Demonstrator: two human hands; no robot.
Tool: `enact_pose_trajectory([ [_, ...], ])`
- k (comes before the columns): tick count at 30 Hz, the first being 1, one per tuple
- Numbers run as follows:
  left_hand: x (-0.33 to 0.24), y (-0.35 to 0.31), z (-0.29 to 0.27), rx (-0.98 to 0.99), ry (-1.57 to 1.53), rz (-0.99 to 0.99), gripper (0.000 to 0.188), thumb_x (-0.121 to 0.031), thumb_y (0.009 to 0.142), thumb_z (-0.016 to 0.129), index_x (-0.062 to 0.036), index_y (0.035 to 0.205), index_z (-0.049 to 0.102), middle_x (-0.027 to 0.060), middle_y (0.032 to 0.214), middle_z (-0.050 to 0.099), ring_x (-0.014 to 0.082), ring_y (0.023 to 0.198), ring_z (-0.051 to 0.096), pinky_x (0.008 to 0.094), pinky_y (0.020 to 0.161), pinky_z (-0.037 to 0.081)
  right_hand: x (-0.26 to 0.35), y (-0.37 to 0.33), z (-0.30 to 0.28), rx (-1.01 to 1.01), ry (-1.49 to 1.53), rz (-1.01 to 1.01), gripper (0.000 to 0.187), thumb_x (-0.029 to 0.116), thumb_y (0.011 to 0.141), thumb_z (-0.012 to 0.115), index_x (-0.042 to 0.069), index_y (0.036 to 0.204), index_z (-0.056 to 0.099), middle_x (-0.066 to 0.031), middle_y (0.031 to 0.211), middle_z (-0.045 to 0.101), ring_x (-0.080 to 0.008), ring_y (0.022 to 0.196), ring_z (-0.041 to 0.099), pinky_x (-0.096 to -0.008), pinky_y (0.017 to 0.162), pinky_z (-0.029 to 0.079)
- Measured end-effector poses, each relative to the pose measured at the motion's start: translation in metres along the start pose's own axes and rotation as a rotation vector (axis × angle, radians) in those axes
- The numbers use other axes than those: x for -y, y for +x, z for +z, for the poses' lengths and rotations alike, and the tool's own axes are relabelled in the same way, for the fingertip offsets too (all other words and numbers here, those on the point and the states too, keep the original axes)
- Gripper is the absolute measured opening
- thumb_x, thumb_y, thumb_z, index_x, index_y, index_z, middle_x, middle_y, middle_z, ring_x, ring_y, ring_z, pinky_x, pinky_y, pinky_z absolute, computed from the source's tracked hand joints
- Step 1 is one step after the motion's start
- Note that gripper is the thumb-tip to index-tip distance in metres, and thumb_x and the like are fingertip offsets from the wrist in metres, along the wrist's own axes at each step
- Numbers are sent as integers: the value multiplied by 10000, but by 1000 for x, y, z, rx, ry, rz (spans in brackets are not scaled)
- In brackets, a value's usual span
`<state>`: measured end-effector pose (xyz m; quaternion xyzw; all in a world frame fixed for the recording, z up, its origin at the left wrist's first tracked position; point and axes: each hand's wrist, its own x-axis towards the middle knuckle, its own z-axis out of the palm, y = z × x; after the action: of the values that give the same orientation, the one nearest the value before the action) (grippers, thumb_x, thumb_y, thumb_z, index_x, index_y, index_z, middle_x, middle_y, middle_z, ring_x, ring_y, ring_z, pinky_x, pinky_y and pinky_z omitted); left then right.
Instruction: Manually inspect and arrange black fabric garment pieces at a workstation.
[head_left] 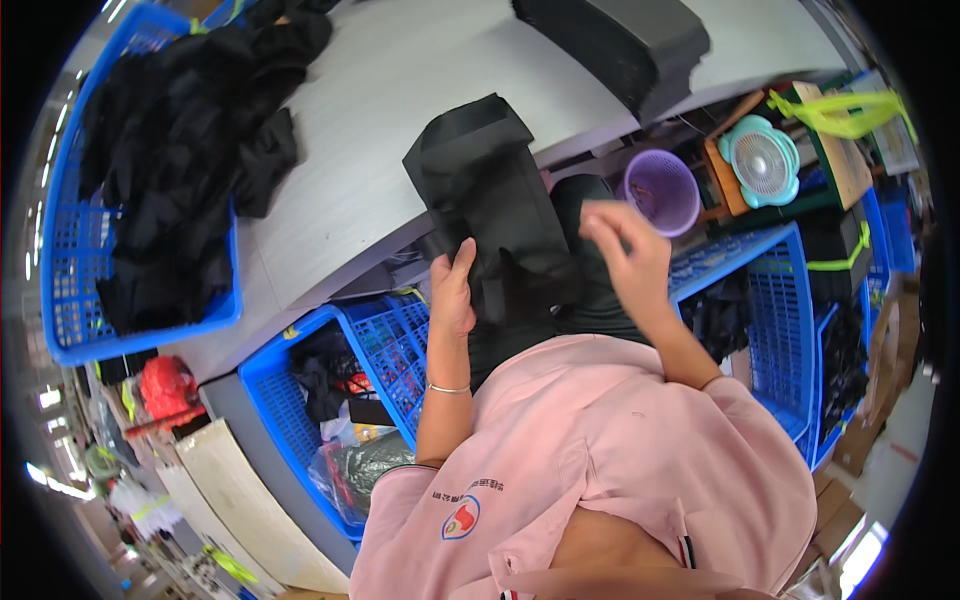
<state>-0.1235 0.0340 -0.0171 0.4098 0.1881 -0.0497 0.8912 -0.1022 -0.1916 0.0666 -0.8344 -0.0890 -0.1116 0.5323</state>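
Note:
A black fabric piece (490, 190), flat and sewn-looking with a folded upper end, lies from the worktable's front edge down across my lap. At its left edge, my left hand (454, 295) grips it, thumb toward the top and the other fingers partly hidden. Just right of the piece, my right hand (635, 260) is raised in the air, slightly blurred. Its thumb and fingers are drawn together in a pinch, and whatever may be between them is too small to make out.
A blue basket (140, 345) heaped with black cloth (190, 150) stands at the left. On the grey table (400, 70) lies a black padded-looking piece (620, 50). A purple bin (662, 192), a turquoise fan (762, 160) and blue crates (780, 330) stand right; another blue crate (285, 400) is lower left.

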Motion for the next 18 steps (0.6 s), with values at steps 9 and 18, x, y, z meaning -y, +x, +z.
enact_pose_trajectory([
  [9, 33, -26, 24, 157, 78, -220, 425, -63, 861, 739, -36, 1260, 595, 95, 1168, 669, 191, 1041, 659, 355, 929, 535, -37, -3, -30, 213, 999, 647, 276, 170, 908, 699, -22, 1105, 667, -87, 1017, 707, -131, 870, 672, -287, 807, 547],
  [18, 41, -40, 54, 269, -304, -296, 463, -224, 963, 638, -15, 1355, 511, 140, 1341, 576, 283, 1217, 568, 428, 1054, 462, -35, -21, -30, 48, 896, 534, 255, 132, 889, 715, -13, 1087, 644, -57, 996, 690, -121, 870, 650, -274, 795, 542],
])
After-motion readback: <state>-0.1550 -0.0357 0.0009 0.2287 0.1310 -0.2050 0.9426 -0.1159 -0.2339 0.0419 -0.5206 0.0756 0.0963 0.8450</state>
